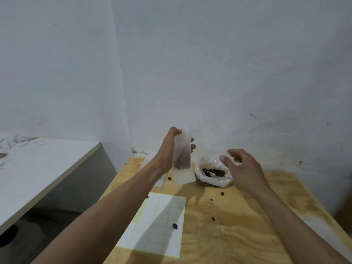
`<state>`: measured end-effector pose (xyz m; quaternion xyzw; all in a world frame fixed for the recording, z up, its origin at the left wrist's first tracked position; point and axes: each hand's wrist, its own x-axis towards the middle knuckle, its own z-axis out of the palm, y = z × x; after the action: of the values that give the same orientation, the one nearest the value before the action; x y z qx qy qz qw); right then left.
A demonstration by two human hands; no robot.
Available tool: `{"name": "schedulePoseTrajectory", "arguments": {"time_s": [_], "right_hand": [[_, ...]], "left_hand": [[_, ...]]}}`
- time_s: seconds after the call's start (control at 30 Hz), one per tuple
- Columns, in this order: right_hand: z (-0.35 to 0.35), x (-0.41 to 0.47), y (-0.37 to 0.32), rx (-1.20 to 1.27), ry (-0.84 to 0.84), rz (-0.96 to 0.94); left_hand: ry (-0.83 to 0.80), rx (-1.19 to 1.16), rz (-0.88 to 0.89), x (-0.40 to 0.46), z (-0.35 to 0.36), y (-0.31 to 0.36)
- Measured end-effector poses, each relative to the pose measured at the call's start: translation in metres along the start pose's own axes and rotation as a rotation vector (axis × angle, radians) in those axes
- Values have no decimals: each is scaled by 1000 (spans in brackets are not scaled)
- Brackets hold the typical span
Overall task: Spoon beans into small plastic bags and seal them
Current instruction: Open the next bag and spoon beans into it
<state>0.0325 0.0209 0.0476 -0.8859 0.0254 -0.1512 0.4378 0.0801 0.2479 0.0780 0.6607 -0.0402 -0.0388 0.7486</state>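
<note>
**Head view: part-filled bag held high, right hand off the spoon**

Head view, working largest to smallest.

Desk [238, 225]: raw plywood with strong grain, flat and matte. Loose beans roll on it easily; several already lie scattered.

Label sheet [156, 223]: pale gridded paper with a yellowish border, lying flat near the front edge. One dark bean [174, 226] sits on it.

Supply bag [213, 173]: crinkled clear plastic, mouth slumped open, beans heaped inside with a white spoon [211, 174] resting in them. It stands at the back of the desk near the wall.

Small bag [182, 159]: narrow, frosted, limp film. My left hand [169, 147] holds it upright in the air, fingers curled round its upper part. A dark clump of beans sits about midway down.

Right hand [242, 168]: hovering over the supply bag, fingers spread and loose, gripping nothing. It is motion-blurred.

Risks as I judge them:
- The small bag is soft and unsealed, so tipping it would spill beans onto the desk.
- The right hand is close to the supply bag's rim; a brush could topple that slack bag.
- Sealing needs both hands, and thin film can slip or crease.
- I cannot tell whether the small bag's mouth is open.
</note>
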Motion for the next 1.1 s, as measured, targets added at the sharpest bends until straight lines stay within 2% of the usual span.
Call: {"name": "schedulePoseTrajectory", "arguments": {"time_s": [0.1,0.17,0.33,0.4,0.5,0.63,0.7,0.8,0.93,1.1], "right_hand": [[8,-6,-25,353,-358,108],[17,-6,-28,418,-415,135],[18,-2,-23,595,-370,208],[16,-1,-23,547,-345,166],[14,5,-21,438,-273,163],[4,10,-28,385,-289,128],[0,14,-34,444,-304,108],[-4,20,-42,518,-210,114],[-7,24,-41,535,-140,130],[-16,26,-41,297,-201,13]], "left_hand": [[-58,-151,-35,-3,15,1],[-41,-197,-27,-6,19,1],[128,-9,63,-5,10,-4],[153,52,177,-4,6,-8],[215,-10,203,0,2,-17],[171,-138,134,-4,5,-17],[134,-87,144,-9,11,-15],[77,17,184,-17,23,-16],[54,1,219,-21,29,-20],[80,134,254,-18,29,-20]]}}
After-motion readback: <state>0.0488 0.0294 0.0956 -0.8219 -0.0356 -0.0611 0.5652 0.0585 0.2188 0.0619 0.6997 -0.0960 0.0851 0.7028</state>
